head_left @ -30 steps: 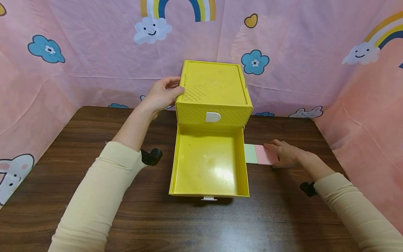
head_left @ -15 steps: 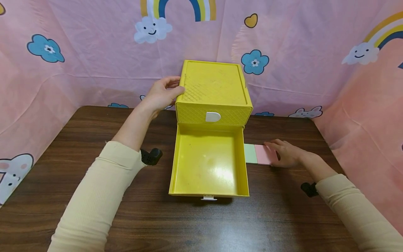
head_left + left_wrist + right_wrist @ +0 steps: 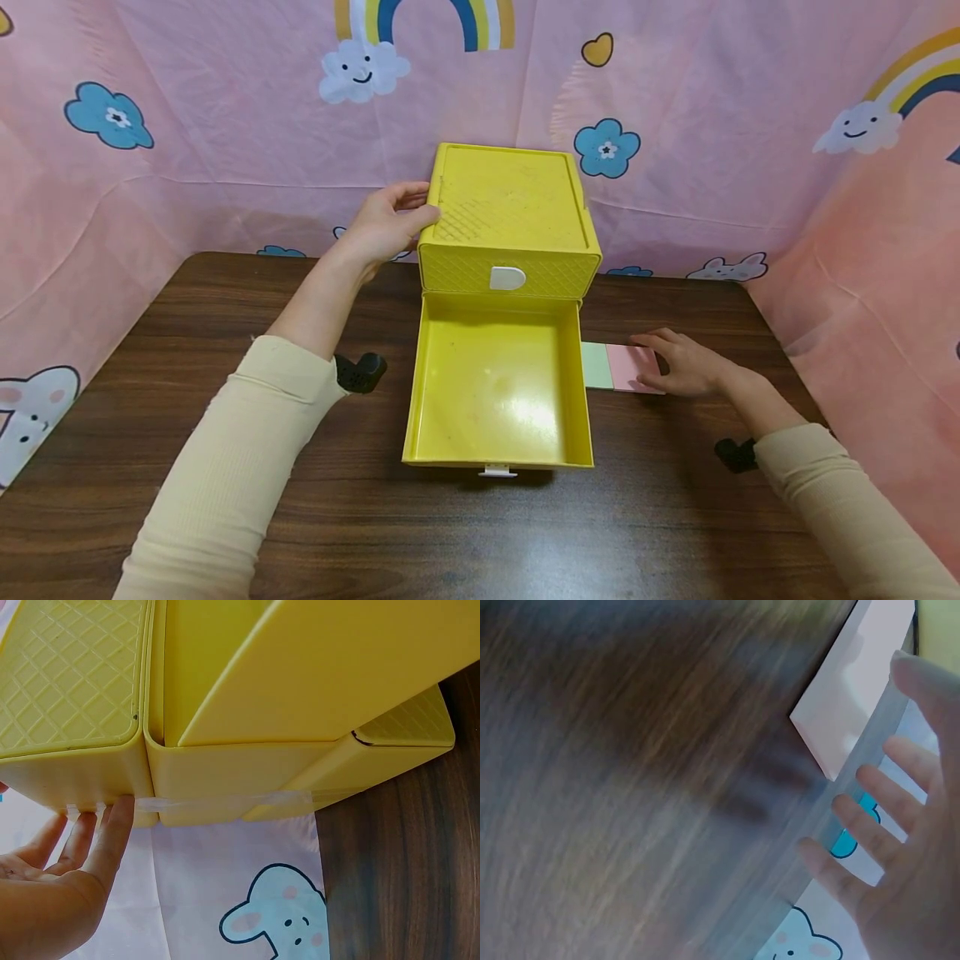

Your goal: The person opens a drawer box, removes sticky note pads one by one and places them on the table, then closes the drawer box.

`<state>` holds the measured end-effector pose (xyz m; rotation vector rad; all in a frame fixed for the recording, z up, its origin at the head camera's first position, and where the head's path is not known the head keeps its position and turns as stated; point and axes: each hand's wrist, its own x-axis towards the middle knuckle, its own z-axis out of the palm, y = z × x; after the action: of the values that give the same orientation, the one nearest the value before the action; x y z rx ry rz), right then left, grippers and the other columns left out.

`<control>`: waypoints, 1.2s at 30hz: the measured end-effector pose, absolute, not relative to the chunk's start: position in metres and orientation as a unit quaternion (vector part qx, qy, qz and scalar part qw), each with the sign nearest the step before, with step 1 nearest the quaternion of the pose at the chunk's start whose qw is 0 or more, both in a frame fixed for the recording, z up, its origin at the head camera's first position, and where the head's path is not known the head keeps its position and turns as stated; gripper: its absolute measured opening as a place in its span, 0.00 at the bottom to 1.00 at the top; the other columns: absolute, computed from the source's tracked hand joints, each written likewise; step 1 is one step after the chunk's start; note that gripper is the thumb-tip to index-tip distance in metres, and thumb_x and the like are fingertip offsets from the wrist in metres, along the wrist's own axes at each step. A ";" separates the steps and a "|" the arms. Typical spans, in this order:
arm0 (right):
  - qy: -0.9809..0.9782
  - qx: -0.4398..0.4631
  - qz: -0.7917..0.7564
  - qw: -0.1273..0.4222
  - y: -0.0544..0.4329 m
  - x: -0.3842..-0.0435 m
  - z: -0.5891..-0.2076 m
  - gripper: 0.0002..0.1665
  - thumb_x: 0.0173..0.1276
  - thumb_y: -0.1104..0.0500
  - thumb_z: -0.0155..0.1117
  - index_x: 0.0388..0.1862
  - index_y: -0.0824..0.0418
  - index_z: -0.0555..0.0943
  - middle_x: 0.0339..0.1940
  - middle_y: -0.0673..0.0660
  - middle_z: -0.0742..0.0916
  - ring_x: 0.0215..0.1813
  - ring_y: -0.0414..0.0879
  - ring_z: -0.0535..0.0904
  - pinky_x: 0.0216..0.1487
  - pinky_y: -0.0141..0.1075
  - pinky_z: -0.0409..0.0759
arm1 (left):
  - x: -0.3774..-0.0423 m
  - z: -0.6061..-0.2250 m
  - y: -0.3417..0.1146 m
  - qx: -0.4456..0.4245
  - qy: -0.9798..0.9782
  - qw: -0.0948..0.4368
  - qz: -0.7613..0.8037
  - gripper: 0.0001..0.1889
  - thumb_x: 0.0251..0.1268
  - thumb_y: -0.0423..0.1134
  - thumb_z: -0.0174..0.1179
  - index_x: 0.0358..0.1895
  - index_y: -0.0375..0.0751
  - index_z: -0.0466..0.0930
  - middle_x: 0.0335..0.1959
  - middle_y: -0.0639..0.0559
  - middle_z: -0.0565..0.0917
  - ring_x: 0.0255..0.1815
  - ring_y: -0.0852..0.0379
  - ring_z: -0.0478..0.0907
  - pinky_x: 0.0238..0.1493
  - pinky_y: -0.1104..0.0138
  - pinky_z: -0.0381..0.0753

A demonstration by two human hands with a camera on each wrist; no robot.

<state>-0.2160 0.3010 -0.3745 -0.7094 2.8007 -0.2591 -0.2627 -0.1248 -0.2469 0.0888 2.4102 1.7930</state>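
Observation:
A yellow plastic drawer unit [image 3: 513,200] stands at the back of the table, its middle drawer [image 3: 491,379] pulled out with nothing inside. My left hand [image 3: 386,223] rests on the unit's left side, thumb at the top edge; in the left wrist view its extended fingers touch the side wall. Right of the drawer lies a flat pad with a pink part [image 3: 628,367] and a pale green part [image 3: 597,365], the green end partly hidden by the drawer. My right hand [image 3: 686,364] is over the pink end, its fingers spread and holding nothing in the right wrist view.
The dark wood table [image 3: 480,542] extends in front and to both sides. A pink patterned cloth [image 3: 247,125] hangs close behind the unit and along the sides. A white latch [image 3: 498,472] juts from the drawer front. Clear tape [image 3: 225,802] crosses the unit's side.
My right hand has loosened from the pink end of the pad and shifted slightly up and right, uncovering its corner. The left hand, drawer and pad have not moved.

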 end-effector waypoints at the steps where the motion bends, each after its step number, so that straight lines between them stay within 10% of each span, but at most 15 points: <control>1: 0.959 -0.243 -0.090 0.115 0.301 -0.216 -0.375 0.37 0.62 0.46 0.61 0.67 0.60 0.65 0.60 0.66 0.71 0.59 0.63 0.68 0.56 0.60 0.68 | -0.263 -0.247 -0.125 0.030 0.800 0.068 0.595 0.29 0.65 0.42 0.52 0.70 0.47 0.58 0.66 0.50 0.64 0.61 0.57 0.66 0.52 0.64 0.75; 32: 0.949 -0.280 -0.133 -0.062 0.285 -0.197 -0.362 0.31 0.59 0.50 0.65 0.61 0.58 0.72 0.59 0.60 0.74 0.56 0.57 0.71 0.48 0.55 0.75 | -0.261 -0.247 -0.126 0.039 0.806 0.068 0.587 0.30 0.66 0.43 0.52 0.70 0.46 0.57 0.67 0.49 0.64 0.62 0.55 0.65 0.51 0.65 0.74; 36: 0.944 -0.285 -0.138 -0.091 0.279 -0.192 -0.358 0.30 0.58 0.51 0.66 0.60 0.56 0.74 0.57 0.57 0.75 0.43 0.49 0.74 0.37 0.43 0.78 | -0.260 -0.247 -0.126 0.038 0.806 0.067 0.587 0.29 0.66 0.43 0.52 0.70 0.46 0.58 0.66 0.49 0.64 0.61 0.56 0.65 0.51 0.65 0.74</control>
<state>-0.1921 0.2792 -0.3582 -0.9501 3.1519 -0.4606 -0.2600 -0.1260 -0.2470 0.1154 2.4289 1.7707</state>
